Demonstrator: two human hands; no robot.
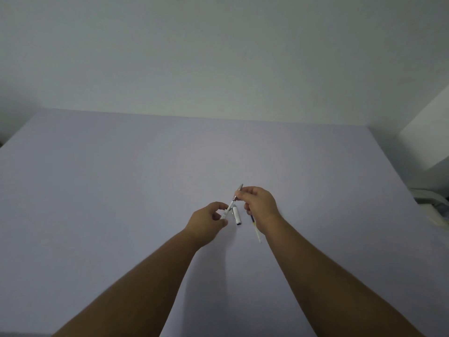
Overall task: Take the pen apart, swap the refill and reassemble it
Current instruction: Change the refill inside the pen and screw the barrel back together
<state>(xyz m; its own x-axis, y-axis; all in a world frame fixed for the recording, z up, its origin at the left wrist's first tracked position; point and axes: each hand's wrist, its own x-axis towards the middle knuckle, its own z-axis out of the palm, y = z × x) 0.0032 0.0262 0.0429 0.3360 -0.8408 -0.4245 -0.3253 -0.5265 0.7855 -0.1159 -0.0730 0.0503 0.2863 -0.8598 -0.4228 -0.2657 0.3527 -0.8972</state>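
My left hand (pixel 211 218) pinches the white lower end of the pen (pixel 229 205), which slants up to the right above the table. My right hand (pixel 261 206) grips the pen's silver upper end (pixel 239 189) between thumb and fingers. A white pen cap (pixel 236 216) with a dark opening lies on the table between my hands. A thin refill (pixel 256 231), dark near the top and clear below, lies beside my right wrist, partly hidden under that hand.
The pale lilac table (pixel 145 190) reaches to a white wall at the back. A white box (pixel 427 142) stands at the right edge, with some pale clutter (pixel 435 203) below it.
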